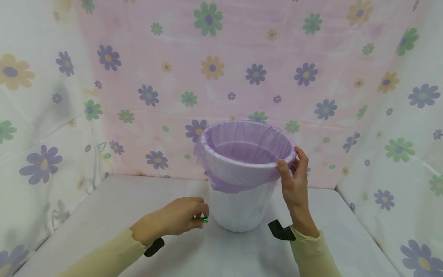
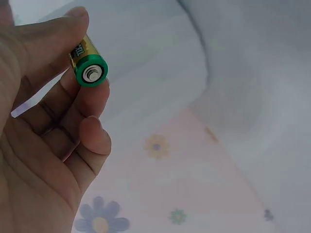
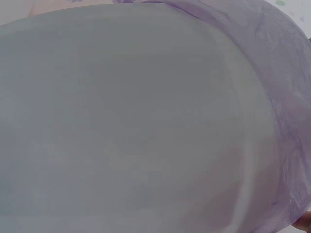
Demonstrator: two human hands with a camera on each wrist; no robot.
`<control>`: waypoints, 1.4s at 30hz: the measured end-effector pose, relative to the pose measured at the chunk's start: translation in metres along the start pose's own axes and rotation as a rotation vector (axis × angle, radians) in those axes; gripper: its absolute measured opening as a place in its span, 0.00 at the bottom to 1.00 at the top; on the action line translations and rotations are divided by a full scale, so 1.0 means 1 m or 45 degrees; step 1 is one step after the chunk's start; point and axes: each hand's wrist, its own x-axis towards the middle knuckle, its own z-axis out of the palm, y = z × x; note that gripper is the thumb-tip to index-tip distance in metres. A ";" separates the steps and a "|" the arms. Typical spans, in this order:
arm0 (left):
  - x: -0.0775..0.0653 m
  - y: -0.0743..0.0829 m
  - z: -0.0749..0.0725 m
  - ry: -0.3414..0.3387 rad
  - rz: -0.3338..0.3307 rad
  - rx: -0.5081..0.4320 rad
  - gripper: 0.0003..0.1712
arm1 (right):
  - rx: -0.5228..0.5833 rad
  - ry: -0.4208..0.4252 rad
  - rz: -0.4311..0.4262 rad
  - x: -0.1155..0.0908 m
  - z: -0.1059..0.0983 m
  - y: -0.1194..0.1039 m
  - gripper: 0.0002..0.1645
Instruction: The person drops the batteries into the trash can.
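A white bin (image 1: 238, 211) stands on the table, lined with a purple plastic bag (image 1: 225, 179) folded out over its rim. My right hand (image 1: 297, 184) grips the bin's rim on the right side, thumb in front and fingers behind. In the right wrist view the bin's wall (image 3: 136, 121) fills most of the picture. Left of the bin, low over the table, my left hand (image 1: 178, 215) pinches a small battery (image 2: 90, 63) between thumb and fingers. The battery has a green end and a gold body; its metal tip faces the left wrist camera.
The pale table (image 1: 145, 192) is bounded at the back by a pink flowered curtain (image 1: 235, 84). White flowered sheets hang at the left (image 1: 41, 123) and right. Black camera mounts (image 1: 282, 231) sit on both wrists.
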 end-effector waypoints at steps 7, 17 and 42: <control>0.010 0.024 -0.028 -0.001 0.113 -0.025 0.08 | -0.013 0.005 0.001 0.000 0.000 -0.001 0.37; 0.018 0.049 -0.071 0.048 0.169 0.077 0.08 | 0.005 0.002 0.008 0.000 0.001 0.000 0.37; 0.086 0.074 -0.153 0.185 0.240 0.164 0.06 | 0.014 0.005 0.001 -0.001 0.001 0.000 0.37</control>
